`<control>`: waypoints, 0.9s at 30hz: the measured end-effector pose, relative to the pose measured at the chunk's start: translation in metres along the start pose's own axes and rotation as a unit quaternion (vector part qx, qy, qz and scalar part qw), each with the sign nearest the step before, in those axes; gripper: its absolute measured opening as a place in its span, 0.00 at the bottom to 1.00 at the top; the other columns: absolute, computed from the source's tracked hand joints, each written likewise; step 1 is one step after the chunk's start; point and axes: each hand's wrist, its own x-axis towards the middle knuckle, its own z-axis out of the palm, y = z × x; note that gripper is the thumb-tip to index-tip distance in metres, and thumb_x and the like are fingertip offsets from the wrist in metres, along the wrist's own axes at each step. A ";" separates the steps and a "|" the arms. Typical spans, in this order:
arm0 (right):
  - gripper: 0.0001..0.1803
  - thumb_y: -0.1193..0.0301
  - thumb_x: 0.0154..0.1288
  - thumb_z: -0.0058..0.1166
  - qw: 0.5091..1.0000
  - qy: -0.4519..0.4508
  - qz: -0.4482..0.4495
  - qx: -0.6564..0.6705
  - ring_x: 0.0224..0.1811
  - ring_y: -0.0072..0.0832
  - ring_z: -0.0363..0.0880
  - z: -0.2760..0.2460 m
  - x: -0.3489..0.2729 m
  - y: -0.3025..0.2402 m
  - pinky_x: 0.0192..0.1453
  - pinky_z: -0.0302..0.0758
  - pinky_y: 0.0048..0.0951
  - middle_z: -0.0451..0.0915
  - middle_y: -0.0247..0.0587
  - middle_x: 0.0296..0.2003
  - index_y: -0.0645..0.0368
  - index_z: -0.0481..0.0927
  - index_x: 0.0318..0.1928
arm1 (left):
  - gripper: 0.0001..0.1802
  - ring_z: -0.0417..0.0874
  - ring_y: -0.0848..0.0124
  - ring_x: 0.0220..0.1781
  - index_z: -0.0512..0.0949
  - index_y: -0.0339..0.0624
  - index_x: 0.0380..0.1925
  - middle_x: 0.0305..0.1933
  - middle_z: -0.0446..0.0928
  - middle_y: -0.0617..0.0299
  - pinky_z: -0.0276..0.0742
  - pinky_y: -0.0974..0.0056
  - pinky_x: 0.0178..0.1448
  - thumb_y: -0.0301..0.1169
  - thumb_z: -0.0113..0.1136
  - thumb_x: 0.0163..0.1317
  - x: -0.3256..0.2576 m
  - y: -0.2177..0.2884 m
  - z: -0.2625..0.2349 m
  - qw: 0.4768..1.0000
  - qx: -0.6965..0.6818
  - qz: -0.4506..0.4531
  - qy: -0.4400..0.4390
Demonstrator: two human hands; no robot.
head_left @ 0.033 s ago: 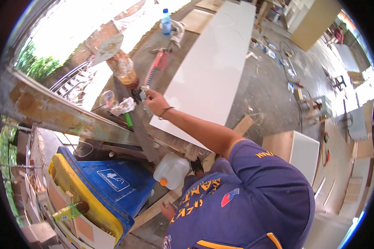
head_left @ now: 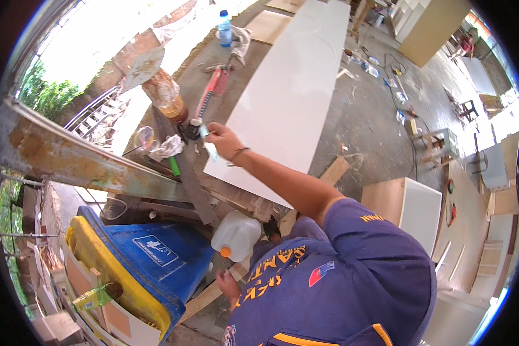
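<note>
A small pale tube (head_left: 209, 144) is gripped in the closed fingers of the right hand (head_left: 224, 140), raised just over the near end of the white board (head_left: 288, 86), close to the red caulking gun (head_left: 209, 98) on the counter (head_left: 202, 190). The left hand (head_left: 229, 284) is lowered by the white jug (head_left: 236, 235); its fingers cannot be made out.

Workshop clutter around a long bench

A blue bin (head_left: 155, 254) with a yellow lid sits at seven o'clock, a white plastic jug (head_left: 236, 233) with an orange cap just beside it. A water bottle (head_left: 225, 27) stands at twelve o'clock on a cloth. An amber bottle (head_left: 166, 95) stands at eleven o'clock, a crumpled rag (head_left: 168, 147) below it. A white cabinet box (head_left: 412, 210) rests at four o'clock, and cables (head_left: 406, 124) trail over the dusty floor (head_left: 369, 115) at two o'clock.
</note>
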 end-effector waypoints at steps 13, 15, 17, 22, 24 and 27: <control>0.20 0.80 0.53 0.47 0.859 0.375 0.336 0.096 0.29 0.22 0.71 -0.282 -0.326 0.007 0.26 0.72 0.24 0.71 0.33 0.30 0.57 0.71 0.49 | 0.26 0.57 0.53 0.70 0.68 0.36 0.57 0.66 0.60 0.51 0.51 0.47 0.70 0.38 0.54 0.61 0.048 0.313 0.134 0.677 0.157 0.673 -0.252; 0.22 0.81 0.52 0.46 0.828 0.415 0.357 0.119 0.29 0.23 0.72 -0.264 -0.349 0.024 0.26 0.72 0.25 0.71 0.34 0.31 0.58 0.71 0.51 | 0.30 0.49 0.57 0.74 0.64 0.37 0.61 0.71 0.53 0.53 0.44 0.44 0.72 0.42 0.49 0.63 0.031 0.305 0.164 0.659 0.251 0.662 -0.254; 0.21 0.79 0.54 0.50 0.806 0.440 0.369 0.143 0.28 0.23 0.72 -0.239 -0.353 0.038 0.27 0.72 0.27 0.72 0.32 0.29 0.56 0.71 0.51 | 0.32 0.43 0.60 0.76 0.60 0.38 0.64 0.74 0.47 0.55 0.38 0.43 0.74 0.43 0.45 0.64 0.015 0.294 0.183 0.665 0.310 0.642 -0.222; 0.20 0.81 0.56 0.52 0.828 0.413 0.296 0.237 0.31 0.25 0.75 -0.231 -0.313 0.044 0.33 0.74 0.28 0.74 0.36 0.32 0.59 0.71 0.51 | 0.30 0.43 0.64 0.77 0.59 0.41 0.66 0.75 0.46 0.60 0.36 0.45 0.74 0.40 0.42 0.65 0.013 0.260 0.163 0.593 0.311 0.682 -0.293; 0.21 0.83 0.55 0.52 0.850 0.390 0.274 0.223 0.33 0.25 0.76 -0.242 -0.292 0.051 0.36 0.74 0.28 0.75 0.35 0.33 0.60 0.70 0.51 | 0.29 0.45 0.62 0.76 0.59 0.43 0.65 0.74 0.48 0.60 0.37 0.41 0.73 0.40 0.44 0.65 0.021 0.252 0.157 0.601 0.263 0.676 -0.335; 0.20 0.85 0.54 0.53 0.891 0.284 0.286 0.210 0.31 0.29 0.76 -0.254 -0.255 0.038 0.36 0.75 0.30 0.75 0.38 0.34 0.63 0.72 0.49 | 0.29 0.43 0.64 0.77 0.59 0.51 0.67 0.75 0.47 0.62 0.35 0.37 0.72 0.44 0.38 0.66 0.041 0.273 0.140 0.631 0.371 0.621 -0.282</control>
